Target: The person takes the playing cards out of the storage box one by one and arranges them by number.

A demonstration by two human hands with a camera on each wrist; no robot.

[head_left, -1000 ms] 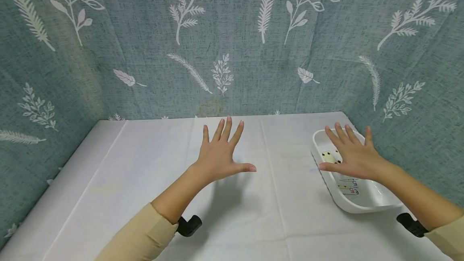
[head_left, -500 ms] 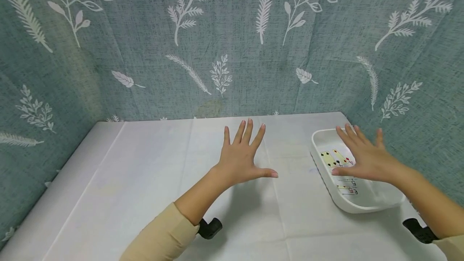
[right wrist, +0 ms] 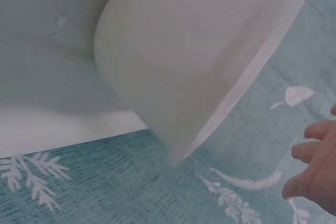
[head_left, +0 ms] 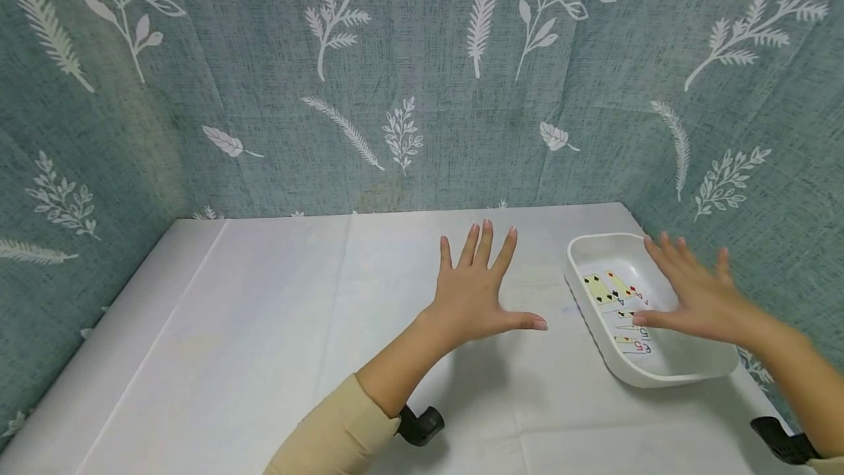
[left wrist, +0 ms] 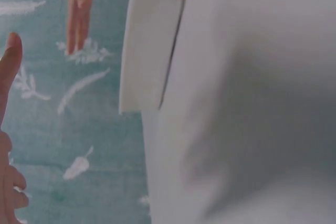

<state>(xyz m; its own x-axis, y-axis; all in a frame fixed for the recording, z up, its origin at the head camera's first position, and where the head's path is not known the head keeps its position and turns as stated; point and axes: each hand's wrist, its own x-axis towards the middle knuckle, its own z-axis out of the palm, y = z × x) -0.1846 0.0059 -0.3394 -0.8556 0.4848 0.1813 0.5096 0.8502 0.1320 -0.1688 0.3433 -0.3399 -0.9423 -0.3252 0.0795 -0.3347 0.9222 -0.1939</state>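
I see the white tray [head_left: 686, 376] at the right side of the table [head_left: 264, 328], its long axis running from the far edge toward me, slightly slanted so the near end sits further right. Inside it lie playing cards [head_left: 616, 299], fanned along that same axis; I can make out pips on the far ones and what reads as a 5 and a 10 on the nearer ones, though the small print is hard to be sure of. My right hand [head_left: 699, 299] hovers flat over the tray's right half, fingers straight and spread, holding nothing, and it hides part of the tray's far right rim. My left hand [head_left: 478, 295] hangs over the bare tablecloth just left of the tray, also spread wide and empty, thumb pointing at the tray. A teal curtain [head_left: 422, 79] printed with white leaves closes in the table behind and on both sides. Black wrist mounts [head_left: 418, 427] show beneath the beige sleeves [head_left: 330, 438].
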